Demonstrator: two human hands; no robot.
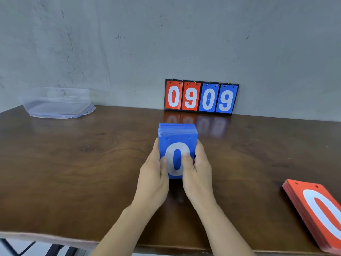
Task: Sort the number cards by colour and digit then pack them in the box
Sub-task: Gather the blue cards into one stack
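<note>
Clasping an upright stack of blue number cards (177, 133) mid-way across the brown table (73, 163), left hand (153, 170) and right hand (198, 169) curl round its sides, thumbs hiding part of its white 0. Red card stack (317, 213), right, is cut off. Beyond: clear plastic box (59, 104), 0909 flip scoreboard (201, 97).

blue card stack (177, 131): 1 | red card stack (302, 198): 1 | scoreboard (201, 97): 1 | clear box (57, 103): 1 | hands (153, 174) (200, 171): 2

Red stack (313, 217) cut off by right edge.
</note>
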